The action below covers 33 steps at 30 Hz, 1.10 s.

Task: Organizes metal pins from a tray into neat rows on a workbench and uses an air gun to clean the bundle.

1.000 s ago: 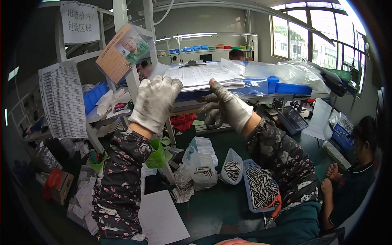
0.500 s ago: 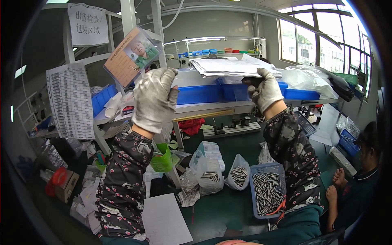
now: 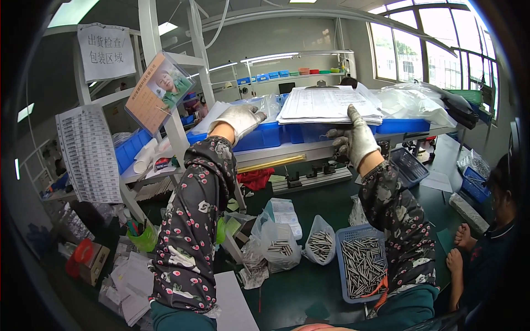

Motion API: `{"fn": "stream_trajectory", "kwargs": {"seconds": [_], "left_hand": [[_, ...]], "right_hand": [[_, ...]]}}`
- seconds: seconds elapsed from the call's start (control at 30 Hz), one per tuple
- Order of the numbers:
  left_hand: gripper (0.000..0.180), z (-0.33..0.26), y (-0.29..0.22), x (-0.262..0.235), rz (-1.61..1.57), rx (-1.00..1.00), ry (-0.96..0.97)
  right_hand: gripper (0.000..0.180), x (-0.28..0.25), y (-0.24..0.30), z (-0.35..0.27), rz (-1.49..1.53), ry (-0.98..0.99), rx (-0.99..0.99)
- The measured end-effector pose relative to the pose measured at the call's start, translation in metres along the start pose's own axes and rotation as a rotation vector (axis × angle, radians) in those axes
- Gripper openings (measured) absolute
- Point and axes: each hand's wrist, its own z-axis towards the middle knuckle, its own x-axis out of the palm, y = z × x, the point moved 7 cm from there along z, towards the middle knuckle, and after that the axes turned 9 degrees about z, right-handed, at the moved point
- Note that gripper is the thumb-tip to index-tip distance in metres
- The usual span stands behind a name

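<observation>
The right hand [image 3: 356,138] pinched the near edge of the paper stack [image 3: 329,105], which lay long-axis sideways atop the blue bins [image 3: 259,134]; the left hand [image 3: 238,117], fingers spread and empty, rested left of the stack.

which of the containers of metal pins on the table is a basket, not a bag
The blue basket at lower right: a rigid mesh tray heaped with pins. The two beside it are clear plastic bags.
</observation>
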Motion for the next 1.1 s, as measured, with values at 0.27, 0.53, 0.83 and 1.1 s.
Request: {"fn": "stream_trajectory", "kwargs": {"seconds": [0.27,0.53,0.83,1.1], "left_hand": [[0.053,0.054,0.005,0.028,0.190,-0.077,0.133],[0.044,0.027,0.032,0.001,-0.099,-0.232,-0.201],[0.034,0.022,0.065,0.014,-0.614,-0.128,-0.261],[0.031,0.023,0.070,0.014,-0.580,-0.070,-0.239]], "right_hand": [[0.055,-0.008,-0.019,-0.035,-0.185,0.149,0.030],[0.045,-0.010,-0.041,-0.081,-0.359,0.289,0.131],[0.043,0.005,-0.048,-0.096,-0.439,0.392,0.120],[0.041,-0.001,-0.050,-0.103,-0.484,0.370,0.143]]}}
